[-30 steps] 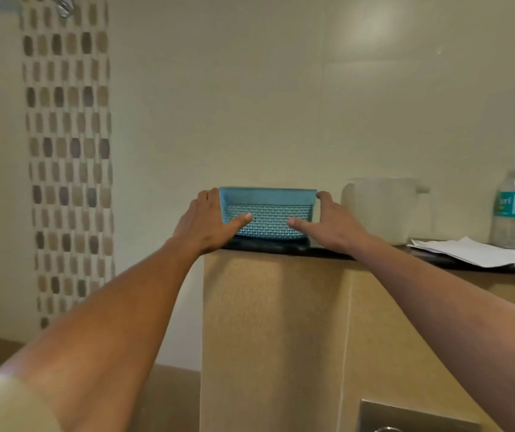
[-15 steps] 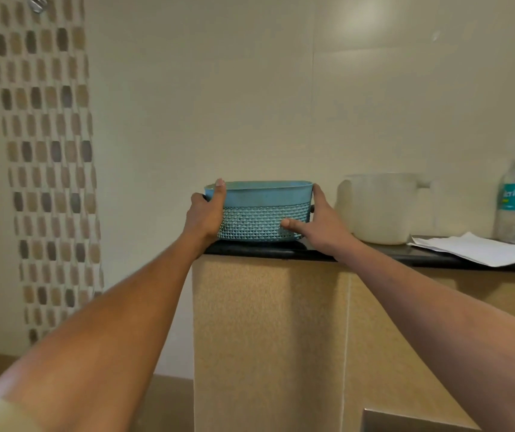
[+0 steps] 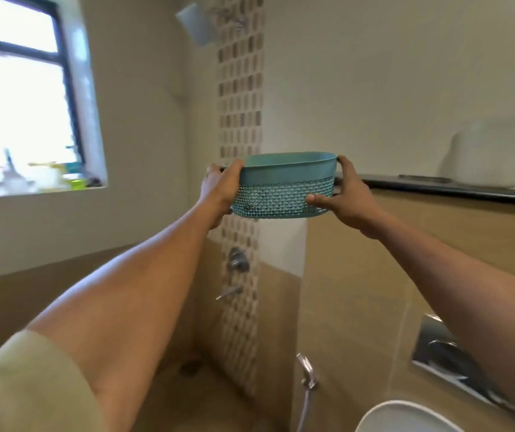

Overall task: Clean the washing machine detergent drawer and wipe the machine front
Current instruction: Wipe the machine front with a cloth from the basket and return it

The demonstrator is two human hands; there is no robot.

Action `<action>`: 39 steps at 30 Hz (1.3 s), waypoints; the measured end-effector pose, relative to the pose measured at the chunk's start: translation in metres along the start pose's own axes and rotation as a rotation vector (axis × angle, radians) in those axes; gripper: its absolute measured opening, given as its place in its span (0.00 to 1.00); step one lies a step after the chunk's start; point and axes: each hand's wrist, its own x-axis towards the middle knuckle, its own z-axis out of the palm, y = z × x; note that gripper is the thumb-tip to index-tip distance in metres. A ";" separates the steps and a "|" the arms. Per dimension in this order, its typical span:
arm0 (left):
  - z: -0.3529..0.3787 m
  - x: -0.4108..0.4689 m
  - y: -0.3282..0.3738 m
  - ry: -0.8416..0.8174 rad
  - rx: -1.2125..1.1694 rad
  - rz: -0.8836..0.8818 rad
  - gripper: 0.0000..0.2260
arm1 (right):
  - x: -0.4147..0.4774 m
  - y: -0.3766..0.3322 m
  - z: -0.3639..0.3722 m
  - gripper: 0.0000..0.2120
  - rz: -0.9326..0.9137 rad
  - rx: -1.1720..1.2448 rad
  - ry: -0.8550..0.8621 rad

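A teal plastic basket [image 3: 284, 185] with a perforated lower half hangs in the air in front of me, level and upright. My left hand [image 3: 220, 188] grips its left end and my right hand [image 3: 345, 194] grips its right end, thumb across the front. The basket is off the dark ledge [image 3: 437, 190] and sits to the left of the ledge's end. What lies inside the basket is hidden. No washing machine or detergent drawer is in view.
A white jug [image 3: 493, 151] stands blurred on the ledge at right. A mosaic tile strip [image 3: 240, 104] with shower taps [image 3: 237, 260] runs down the wall. A window sill [image 3: 31, 182] at left holds several items. A toilet rim [image 3: 406, 416] and flush plate [image 3: 443, 353] sit below right.
Both hands have lifted the basket off the ledge and carried it left. My view has swung left, bringing the window and shower wall into sight.
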 end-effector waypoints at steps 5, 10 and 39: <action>-0.127 -0.106 -0.037 0.212 0.115 -0.105 0.26 | -0.076 -0.042 0.090 0.46 0.097 0.242 -0.365; -0.252 -0.195 -0.068 0.382 0.173 -0.218 0.20 | -0.146 -0.098 0.196 0.34 0.099 0.458 -0.725; -0.699 -0.319 -0.383 0.637 0.227 -0.804 0.17 | -0.368 -0.203 0.750 0.27 0.490 0.352 -1.085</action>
